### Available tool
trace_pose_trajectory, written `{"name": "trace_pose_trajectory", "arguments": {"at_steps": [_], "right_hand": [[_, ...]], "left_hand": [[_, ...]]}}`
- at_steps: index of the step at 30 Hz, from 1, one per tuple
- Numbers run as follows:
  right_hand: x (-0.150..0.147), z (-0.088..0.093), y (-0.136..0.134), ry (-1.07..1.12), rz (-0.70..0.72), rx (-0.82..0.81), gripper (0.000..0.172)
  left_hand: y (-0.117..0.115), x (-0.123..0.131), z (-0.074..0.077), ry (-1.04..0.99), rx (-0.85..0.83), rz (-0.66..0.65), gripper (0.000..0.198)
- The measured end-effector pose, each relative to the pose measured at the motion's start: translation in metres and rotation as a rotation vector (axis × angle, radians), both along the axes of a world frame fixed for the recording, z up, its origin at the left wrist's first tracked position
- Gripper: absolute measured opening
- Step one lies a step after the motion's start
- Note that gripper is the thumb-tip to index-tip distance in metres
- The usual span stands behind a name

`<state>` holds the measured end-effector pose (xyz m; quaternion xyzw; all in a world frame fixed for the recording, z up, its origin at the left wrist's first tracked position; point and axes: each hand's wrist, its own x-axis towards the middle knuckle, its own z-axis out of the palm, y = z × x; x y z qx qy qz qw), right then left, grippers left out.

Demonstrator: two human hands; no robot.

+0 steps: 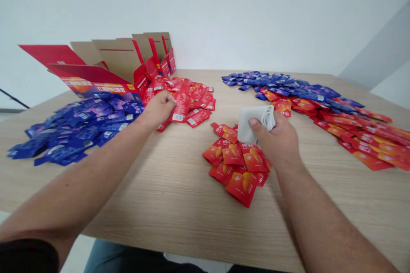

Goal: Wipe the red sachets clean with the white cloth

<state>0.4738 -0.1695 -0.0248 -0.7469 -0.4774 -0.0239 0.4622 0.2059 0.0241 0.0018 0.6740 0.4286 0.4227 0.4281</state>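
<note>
My left hand [159, 110] is closed in a pinch on a red packet [181, 104], whose printed back and barcode face me. It is over a pile of red packets [198, 94], several showing barcodes. In my right hand [282, 138] is a folded whitish cloth [248, 121], thumb pressed on its near face. Just below the cloth lies a smaller heap of red packets [232, 153] with orange fruit pictures, partly covered by the cloth and fingers.
Blue packets [83, 126] are heaped at the left, before open red cardboard boxes [96, 74]. More blue packets [275, 83] lie at the back right, and overlapping red packets [368, 132] spread along the right side. A pale wall rises behind the wooden table [153, 204].
</note>
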Motion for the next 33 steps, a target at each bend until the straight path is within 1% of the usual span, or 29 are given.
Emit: {"name": "trace_pose_trajectory", "arguments": {"at_steps": [1, 2, 3, 4, 5, 7, 9, 12, 15, 17, 19, 21, 23, 24, 26, 29, 31, 33], "right_hand": [[0.000, 0.000, 0.000, -0.012, 0.009, 0.003, 0.030], [0.000, -0.001, 0.000, -0.020, 0.017, 0.006, 0.030], [-0.001, -0.001, 0.000, -0.027, 0.024, 0.009, 0.030], [-0.001, -0.001, 0.000, -0.034, 0.031, 0.013, 0.030], [-0.001, -0.001, 0.000, -0.040, 0.035, 0.016, 0.030], [-0.002, -0.001, 0.000, -0.046, 0.041, 0.013, 0.028], [-0.002, -0.001, 0.001, -0.045, 0.045, 0.006, 0.028], [-0.002, -0.002, 0.001, -0.036, 0.052, 0.000, 0.029], [-0.001, -0.003, 0.000, -0.024, 0.058, -0.002, 0.029], [-0.001, -0.003, 0.000, -0.021, 0.064, 0.001, 0.030], [-0.001, -0.003, 0.000, -0.026, 0.072, 0.004, 0.029], [-0.001, -0.004, 0.001, -0.033, 0.075, 0.011, 0.029], [0.001, -0.005, 0.002, -0.029, 0.069, 0.028, 0.030], [0.002, -0.005, 0.002, -0.024, 0.063, 0.036, 0.030], [0.005, -0.007, 0.003, -0.014, 0.040, 0.051, 0.031], [0.010, -0.009, 0.005, -0.004, -0.002, 0.075, 0.031], [0.013, -0.011, 0.007, 0.007, -0.020, 0.093, 0.030], [0.015, -0.012, 0.009, 0.023, -0.031, 0.106, 0.028]], "left_hand": [[0.012, -0.004, 0.009, 0.278, 0.236, 0.087, 0.011], [0.023, -0.007, 0.017, 0.538, 0.408, 0.119, 0.005], [0.033, -0.008, 0.024, 0.762, 0.548, 0.147, 0.010], [0.042, -0.007, 0.028, 0.925, 0.632, 0.149, 0.016], [0.049, -0.005, 0.030, 1.036, 0.679, 0.136, 0.022], [0.060, 0.001, 0.026, 1.145, 0.717, 0.087, 0.029], [0.067, 0.009, 0.015, 1.233, 0.767, 0.005, 0.032], [0.075, 0.015, -0.007, 1.344, 0.830, -0.107, 0.033], [0.081, 0.014, -0.022, 1.386, 0.851, -0.149, 0.034], [0.082, 0.010, -0.026, 1.390, 0.873, -0.167, 0.036], [0.077, 0.006, -0.027, 1.356, 0.904, -0.159, 0.037], [0.066, 0.005, -0.025, 1.293, 0.942, -0.097, 0.038], [0.049, 0.008, -0.024, 1.216, 0.949, -0.032, 0.038], [0.038, 0.011, -0.025, 1.176, 0.935, -0.030, 0.038], [0.014, 0.020, -0.028, 1.106, 0.884, -0.102, 0.036], [-0.019, 0.040, -0.037, 1.021, 0.826, -0.282, 0.033], [-0.032, 0.056, -0.044, 0.960, 0.800, -0.357, 0.033], [-0.038, 0.072, -0.049, 0.897, 0.770, -0.387, 0.037]]}}
